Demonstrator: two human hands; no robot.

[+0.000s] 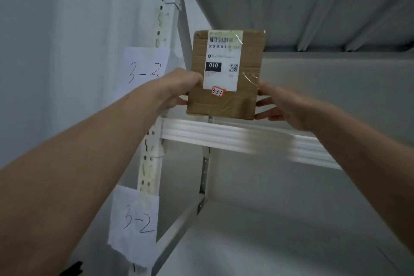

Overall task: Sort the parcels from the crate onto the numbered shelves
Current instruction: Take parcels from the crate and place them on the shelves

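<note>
Hovering upright just above beam (224, 134): parcel (226, 105); left hand (179, 87) grips one edge, right hand (282, 105) pinches the opposite edge.

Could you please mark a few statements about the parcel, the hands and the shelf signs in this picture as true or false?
1. The left hand and the right hand hold the parcel, one at each side. True.
2. The red-edged sticker on the parcel reads 3-2-1. False: it reads 3-3-1.
3. The 3-3 sign hangs above the 3-2 sign on the post. True.
4. The parcel is a white plastic bag. False: it is a taped brown cardboard box.
5. The black patch on the shipping label reads 010. True.
</note>
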